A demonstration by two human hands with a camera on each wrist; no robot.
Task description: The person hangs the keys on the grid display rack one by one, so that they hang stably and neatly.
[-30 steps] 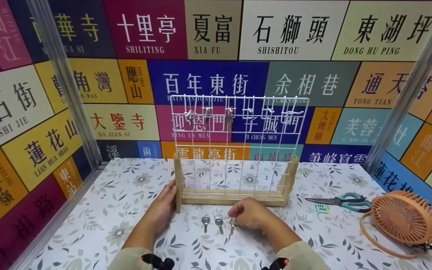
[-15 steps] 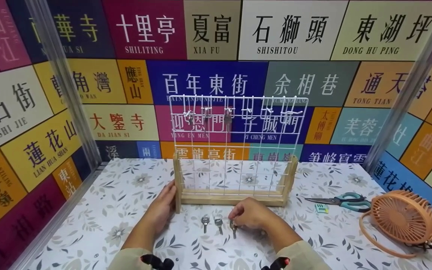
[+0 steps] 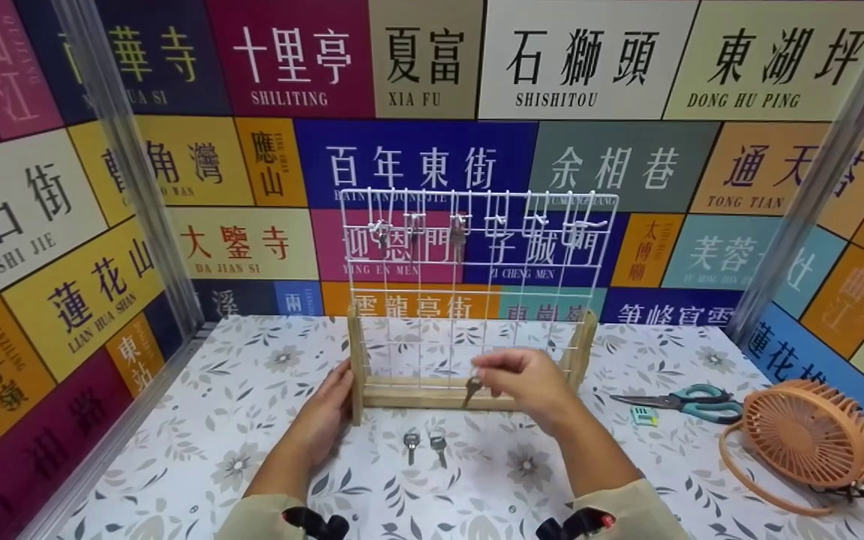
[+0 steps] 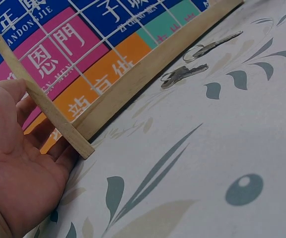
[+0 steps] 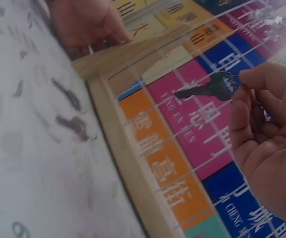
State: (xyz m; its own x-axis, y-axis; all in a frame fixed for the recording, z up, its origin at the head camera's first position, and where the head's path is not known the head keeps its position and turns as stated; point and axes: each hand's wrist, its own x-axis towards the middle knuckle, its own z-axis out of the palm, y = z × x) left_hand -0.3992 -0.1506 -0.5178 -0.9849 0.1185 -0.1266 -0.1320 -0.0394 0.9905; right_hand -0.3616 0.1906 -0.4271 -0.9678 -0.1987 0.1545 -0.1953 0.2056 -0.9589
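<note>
In the head view my right hand [image 3: 526, 379] pinches a metal key [image 3: 472, 387] by its ring end, in front of the rack's lower bar. The right wrist view shows this key [image 5: 210, 88] sticking out from the fingertips, blade pointing away. My left hand [image 3: 331, 409] rests against the outer side of the rack's left wooden upright [image 4: 43, 99], fingers extended along it. Two more keys, one left [image 3: 411, 448] and one right [image 3: 439, 448], lie on the table before the rack. The white wire grid rack [image 3: 469, 292] stands upright; keys [image 3: 457, 236] hang from its left hooks.
White hooks [image 3: 535, 223] on the grid's right half carry no keys. Teal-handled scissors [image 3: 679, 401], a small green-and-white item [image 3: 643, 417] and an orange fan [image 3: 811, 435] are on the right of the flowered table [image 3: 177, 465]. Sign-printed walls [image 3: 589, 60] enclose it.
My right hand has lifted the third key off the table and moved it up and forward to the rack's lower bar. The left hand stays at the upright.
</note>
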